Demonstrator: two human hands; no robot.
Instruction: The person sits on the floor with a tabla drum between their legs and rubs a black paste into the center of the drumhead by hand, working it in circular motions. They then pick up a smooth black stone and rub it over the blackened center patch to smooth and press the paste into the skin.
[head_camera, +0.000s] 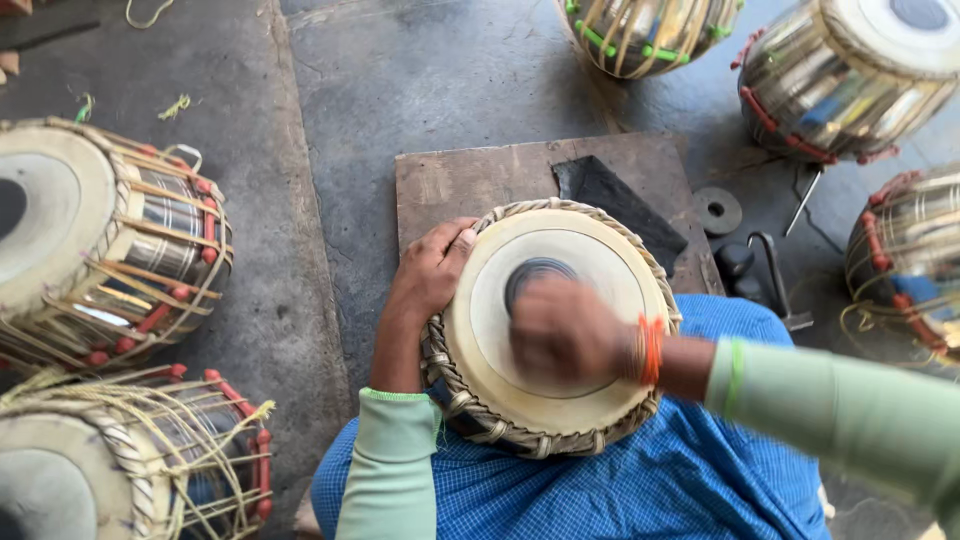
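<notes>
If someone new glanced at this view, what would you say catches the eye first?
First, the cream-headed tabla drum at centre, resting on the person's blue-clad lap, with the left hand gripping its braided rim and the blurred right hand over its dark centre spot. Next, the shiny metal drums laced with straps that ring the scene: two at left, three at upper right. A wooden board lies on the concrete floor behind the drum.

Open concrete floor (300, 150) lies left of the wooden board (450, 180), while finished drums (100, 240) crowd the left edge and metal tools (770, 270) and more drums (850, 80) block the right.
</notes>
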